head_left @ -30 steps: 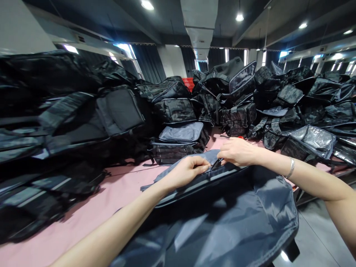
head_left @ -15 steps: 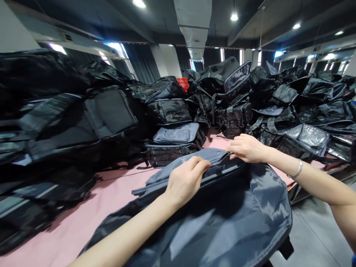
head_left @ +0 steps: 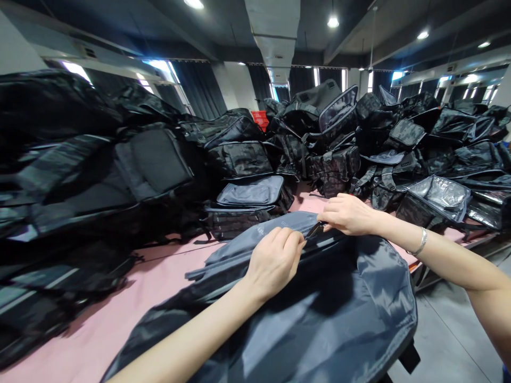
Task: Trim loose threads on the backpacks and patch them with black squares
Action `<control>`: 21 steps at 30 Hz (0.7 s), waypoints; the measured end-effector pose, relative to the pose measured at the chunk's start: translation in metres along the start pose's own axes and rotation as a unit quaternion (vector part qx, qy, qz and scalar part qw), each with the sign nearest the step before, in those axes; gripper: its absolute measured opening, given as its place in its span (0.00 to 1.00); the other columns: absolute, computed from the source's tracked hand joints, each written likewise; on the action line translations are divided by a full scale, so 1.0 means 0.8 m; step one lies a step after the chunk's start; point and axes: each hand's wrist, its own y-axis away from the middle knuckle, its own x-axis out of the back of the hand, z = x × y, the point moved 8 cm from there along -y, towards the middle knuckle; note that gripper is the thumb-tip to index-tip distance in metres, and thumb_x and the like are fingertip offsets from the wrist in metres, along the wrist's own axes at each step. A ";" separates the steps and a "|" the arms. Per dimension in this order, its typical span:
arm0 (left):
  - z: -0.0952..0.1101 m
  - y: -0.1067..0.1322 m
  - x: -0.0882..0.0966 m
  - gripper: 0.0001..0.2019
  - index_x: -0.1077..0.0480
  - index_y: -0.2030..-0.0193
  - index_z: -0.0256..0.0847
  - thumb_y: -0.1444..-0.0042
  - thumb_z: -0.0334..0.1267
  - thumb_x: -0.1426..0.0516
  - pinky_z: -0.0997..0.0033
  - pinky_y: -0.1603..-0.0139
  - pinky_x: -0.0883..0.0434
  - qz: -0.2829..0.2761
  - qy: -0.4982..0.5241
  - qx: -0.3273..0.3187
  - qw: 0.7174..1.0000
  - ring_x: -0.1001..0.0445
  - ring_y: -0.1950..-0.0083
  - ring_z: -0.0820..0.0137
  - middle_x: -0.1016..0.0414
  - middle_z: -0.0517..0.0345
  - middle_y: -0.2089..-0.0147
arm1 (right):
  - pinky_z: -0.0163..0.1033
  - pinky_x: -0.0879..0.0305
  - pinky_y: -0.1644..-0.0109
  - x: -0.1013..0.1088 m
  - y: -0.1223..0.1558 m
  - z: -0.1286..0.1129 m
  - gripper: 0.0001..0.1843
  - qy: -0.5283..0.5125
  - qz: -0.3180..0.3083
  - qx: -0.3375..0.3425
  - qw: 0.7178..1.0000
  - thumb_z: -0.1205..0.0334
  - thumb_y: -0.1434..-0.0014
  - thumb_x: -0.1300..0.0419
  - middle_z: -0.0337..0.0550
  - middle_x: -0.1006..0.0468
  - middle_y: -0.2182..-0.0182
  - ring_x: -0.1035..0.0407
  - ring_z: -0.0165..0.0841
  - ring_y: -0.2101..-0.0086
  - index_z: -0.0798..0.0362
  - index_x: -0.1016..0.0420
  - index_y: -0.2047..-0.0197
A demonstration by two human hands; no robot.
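A large dark grey bag (head_left: pixel 327 319) lies open in front of me on the pink table (head_left: pixel 159 276), its lining facing up. My left hand (head_left: pixel 275 260) is closed, pinching the grey fabric edge beside the zipper. My right hand (head_left: pixel 347 214), with a silver bracelet on the wrist, pinches the small dark zipper pull (head_left: pixel 314 230) at the bag's far edge. The two hands are a short gap apart along the zipper line.
Piles of black camouflage bags (head_left: pixel 239 159) fill the table's left, back and right sides, some with lids open. A stack of dark bags (head_left: pixel 59 202) rises close on my left. A red crate (head_left: pixel 259 118) shows behind. Grey floor (head_left: pixel 451 340) lies to the right.
My right hand slid the zipper pull out to the right and has come back a little toward the left hand. My left hand has shifted its pinch along the fabric edge. The bag has drawn closer.
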 end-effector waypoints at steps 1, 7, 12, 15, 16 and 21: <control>0.001 0.000 0.001 0.08 0.36 0.71 0.37 0.43 0.30 0.52 0.70 0.68 0.36 0.003 0.007 -0.006 1.000 0.36 0.71 0.70 0.32 0.55 0.72 | 0.37 0.52 0.64 -0.001 -0.002 -0.001 0.11 0.001 -0.005 0.000 1.000 0.58 0.38 0.49 0.44 0.26 0.68 0.39 0.32 0.67 0.55 0.30 0.61; -0.002 0.001 -0.002 0.09 0.35 0.71 0.38 0.42 0.31 0.53 0.69 0.67 0.35 -0.006 0.047 0.008 0.999 0.35 0.71 0.70 0.31 0.54 0.71 | 0.38 0.53 0.65 -0.008 -0.009 -0.007 0.12 -0.003 -0.022 -0.001 1.000 0.61 0.37 0.52 0.44 0.28 0.72 0.39 0.31 0.70 0.56 0.30 0.64; -0.035 0.004 0.007 0.10 0.35 0.71 0.40 0.42 0.35 0.53 0.72 0.66 0.35 -0.050 0.203 0.085 0.974 0.32 0.69 0.71 0.30 0.57 0.72 | 0.37 0.49 0.64 -0.007 -0.002 -0.004 0.12 -0.037 0.022 -0.009 0.999 0.59 0.38 0.50 0.45 0.27 0.70 0.38 0.32 0.68 0.56 0.29 0.63; -0.078 0.024 0.016 0.14 0.37 0.76 0.41 0.43 0.41 0.54 0.73 0.69 0.35 -0.091 0.288 0.186 0.935 0.33 0.72 0.72 0.32 0.59 0.75 | 0.36 0.45 0.63 -0.007 0.005 0.002 0.14 -0.065 0.042 -0.026 0.997 0.57 0.38 0.50 0.47 0.27 0.69 0.36 0.32 0.67 0.56 0.29 0.61; -0.094 0.035 0.021 0.16 0.38 0.78 0.41 0.43 0.43 0.55 0.73 0.69 0.35 -0.097 0.300 0.220 0.923 0.34 0.74 0.72 0.33 0.60 0.77 | 0.36 0.44 0.63 -0.008 0.006 0.004 0.14 -0.071 0.045 -0.032 0.996 0.57 0.38 0.50 0.47 0.27 0.68 0.36 0.33 0.66 0.57 0.29 0.60; -0.159 0.087 0.048 0.14 0.33 0.61 0.39 0.48 0.48 0.47 0.69 0.61 0.31 -0.039 0.293 0.346 0.891 0.30 0.66 0.68 0.28 0.55 0.65 | 0.37 0.41 0.61 -0.013 0.005 0.009 0.15 -0.092 0.039 -0.052 0.994 0.56 0.39 0.49 0.49 0.26 0.65 0.34 0.35 0.63 0.57 0.30 0.56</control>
